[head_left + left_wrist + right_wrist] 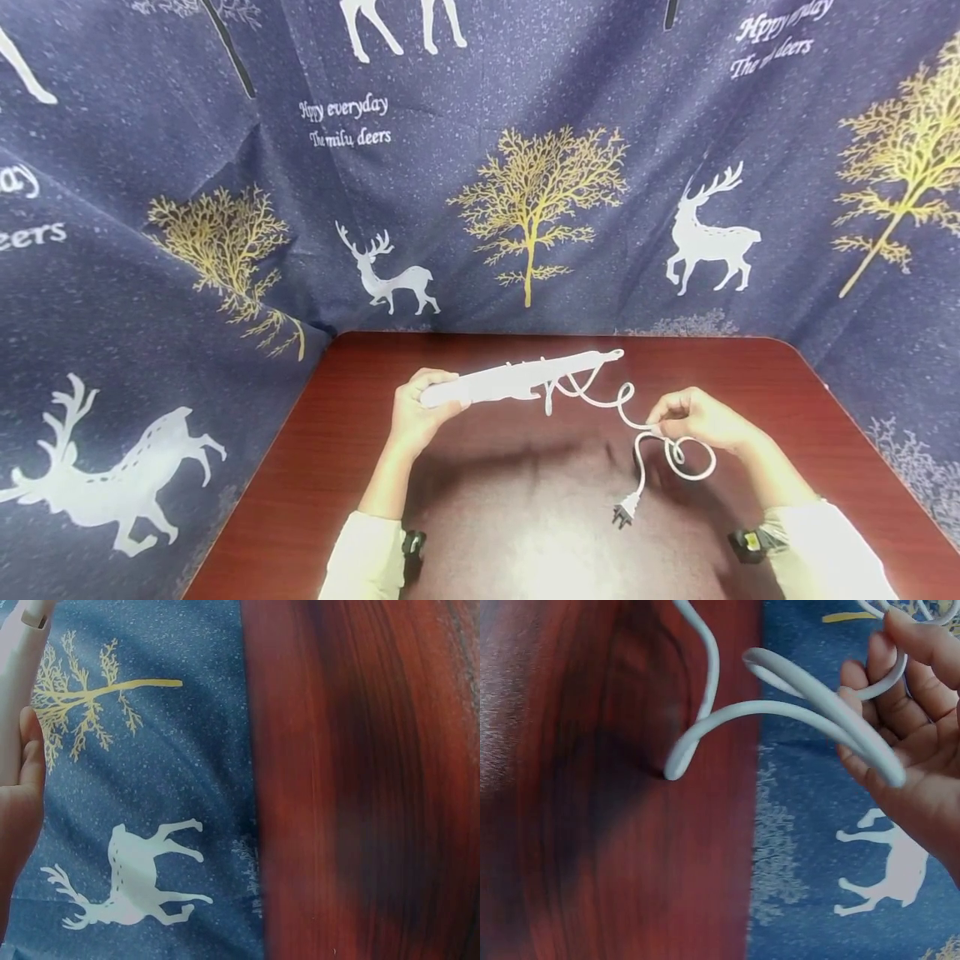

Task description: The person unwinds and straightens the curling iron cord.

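In the head view, my left hand grips the near left end of a long, slim white device, thumb below and fingers over it. It slants up to the right above the table, with turns of its white cord looped around the far half. The left wrist view catches only part of the device and the thumb side of that hand. My right hand pinches the cord between thumb and fingertips. Below it dangle a loose coil and a white plug with dark prongs. Cord loops cross before the palm.
Beneath both hands spreads a reddish-brown wooden table, with a bright glare near its front. A dark blue cloth printed with deer and trees hangs behind it and along the sides. A dark strap-mounted device sits at the right wrist.
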